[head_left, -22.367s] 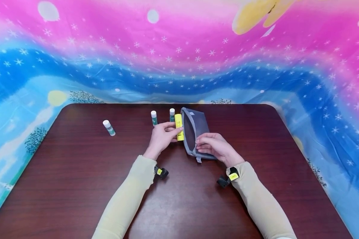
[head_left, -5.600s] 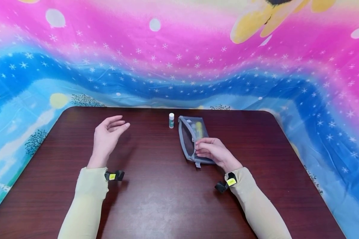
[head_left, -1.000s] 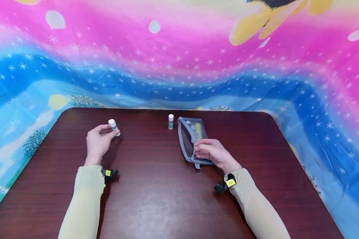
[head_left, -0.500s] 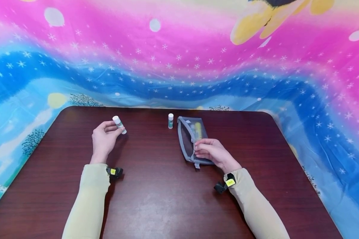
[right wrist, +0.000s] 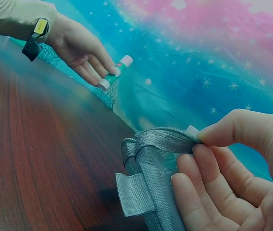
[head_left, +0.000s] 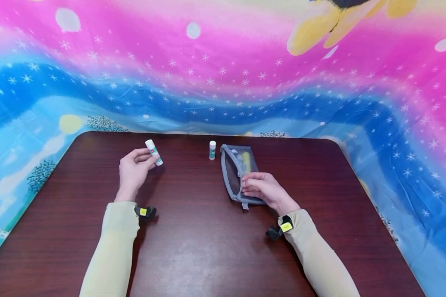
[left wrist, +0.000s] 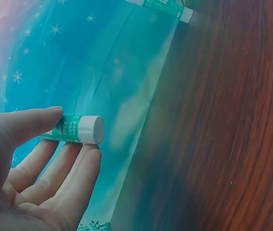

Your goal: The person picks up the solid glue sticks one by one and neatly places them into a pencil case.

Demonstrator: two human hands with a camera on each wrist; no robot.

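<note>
Between thumb and fingers, my left hand [head_left: 134,168] pinches a green and white glue stick [head_left: 154,152], tilted and raised above the table's left half. The left wrist view shows the printed label of this glue stick [left wrist: 71,129] and its white end. My right hand [head_left: 267,189] pinches the zippered edge of a grey mesh pouch [head_left: 228,175], whose mouth gapes toward the left. Through the mesh a yellow stick [head_left: 246,161] and a paler one beside it show. The right wrist view has the pouch's zipper edge [right wrist: 167,137] under my right thumb.
A second glue stick [head_left: 212,150] stands upright on the dark wooden table [head_left: 186,231], just left of the pouch. A patterned cloth [head_left: 215,74] hangs behind the table's far edge and along its sides.
Over the last second my left hand has lifted the glue stick and carried it a little right. The right hand keeps its grip on the pouch. Earlier, the yellow stick was outside the pouch.
</note>
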